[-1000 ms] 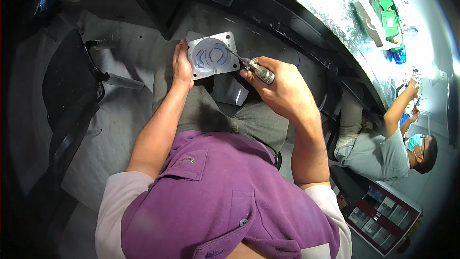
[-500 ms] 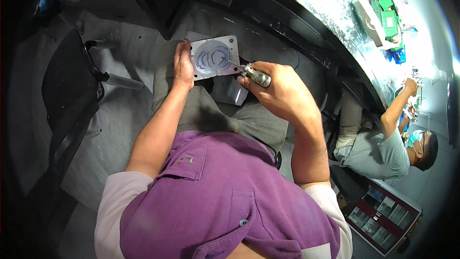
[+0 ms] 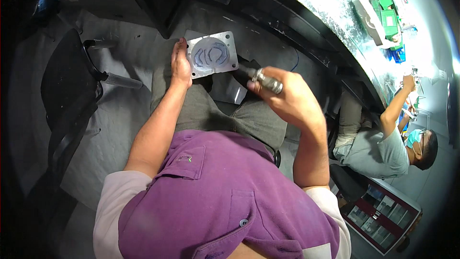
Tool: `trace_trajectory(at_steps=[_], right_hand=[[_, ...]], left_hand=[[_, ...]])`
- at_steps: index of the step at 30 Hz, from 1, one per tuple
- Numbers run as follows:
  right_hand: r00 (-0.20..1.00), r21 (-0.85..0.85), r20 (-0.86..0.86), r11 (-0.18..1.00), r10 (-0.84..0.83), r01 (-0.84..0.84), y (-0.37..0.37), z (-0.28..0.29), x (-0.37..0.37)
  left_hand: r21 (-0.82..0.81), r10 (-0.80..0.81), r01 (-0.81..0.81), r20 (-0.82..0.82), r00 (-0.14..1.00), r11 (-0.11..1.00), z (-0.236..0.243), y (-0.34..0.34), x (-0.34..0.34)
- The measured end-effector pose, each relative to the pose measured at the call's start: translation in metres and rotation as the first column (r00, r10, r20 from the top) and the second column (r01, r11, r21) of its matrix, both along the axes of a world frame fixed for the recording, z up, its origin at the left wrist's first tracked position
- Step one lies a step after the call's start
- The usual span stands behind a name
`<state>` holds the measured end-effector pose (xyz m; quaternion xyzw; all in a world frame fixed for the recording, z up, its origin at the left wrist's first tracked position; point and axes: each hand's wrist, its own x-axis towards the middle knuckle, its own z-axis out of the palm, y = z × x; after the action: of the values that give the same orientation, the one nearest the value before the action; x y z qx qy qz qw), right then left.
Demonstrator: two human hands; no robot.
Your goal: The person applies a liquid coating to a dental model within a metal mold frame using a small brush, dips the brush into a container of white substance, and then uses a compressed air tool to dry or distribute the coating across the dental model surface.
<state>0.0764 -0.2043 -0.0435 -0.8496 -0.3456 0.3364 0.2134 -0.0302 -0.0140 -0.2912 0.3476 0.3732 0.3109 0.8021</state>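
Note:
My left hand (image 3: 181,69) grips the left edge of a square metal mould plate (image 3: 231,43), thumb side up, with holes at its corners. Curved blue-grey grooves fill a round area in its middle. Over to the right, my right hand (image 3: 287,93) is closed round a hand tool with a silvery cylindrical body (image 3: 271,84). The tool's front end, smeared by motion, points toward the plate's lower right corner and stands apart from it. Its exact kind cannot be made out. Beneath the plate, a pale flat sheet (image 3: 229,91) shows between my knees.
A black chair (image 3: 69,84) stands at left. The dark-edged workbench (image 3: 306,14) curves across the top right, bearing green bins (image 3: 389,19) and a pale block (image 3: 368,19). At far right a masked co-worker (image 3: 378,148) works at the bench, near a red-framed cabinet (image 3: 378,218).
My right hand has drawn the tool back to the right, off the plate. The plate has shifted slightly left and up in my left hand.

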Motion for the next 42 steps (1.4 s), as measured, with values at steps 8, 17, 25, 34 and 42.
trace_trajectory(at_steps=[8,17,25,34,42], right_hand=[[0.999,0.030,0.045,0.999,-0.030,0.029,0.000,-0.006,-0.003],[0.997,0.027,0.046,0.997,-0.067,0.066,0.007,-0.004,-0.001],[0.998,-0.061,0.042,0.997,-0.045,0.047,0.016,-0.001,-0.002],[1.000,-0.007,0.022,1.000,0.000,0.001,0.024,-0.001,-0.008],[1.000,0.033,0.023,0.999,0.015,-0.016,0.038,-0.016,-0.012]], left_hand=[[-0.004,-0.007,0.007,0.015,1.000,1.000,-0.003,0.003,-0.001],[-0.012,-0.028,0.028,0.037,0.999,1.000,-0.012,0.005,-0.002],[0.005,-0.003,0.003,0.024,1.000,1.000,-0.004,0.002,-0.001],[0.067,0.039,-0.042,0.045,0.998,0.997,-0.008,0.002,0.003],[0.105,-0.013,0.013,0.003,1.000,0.994,-0.029,0.005,-0.002]])
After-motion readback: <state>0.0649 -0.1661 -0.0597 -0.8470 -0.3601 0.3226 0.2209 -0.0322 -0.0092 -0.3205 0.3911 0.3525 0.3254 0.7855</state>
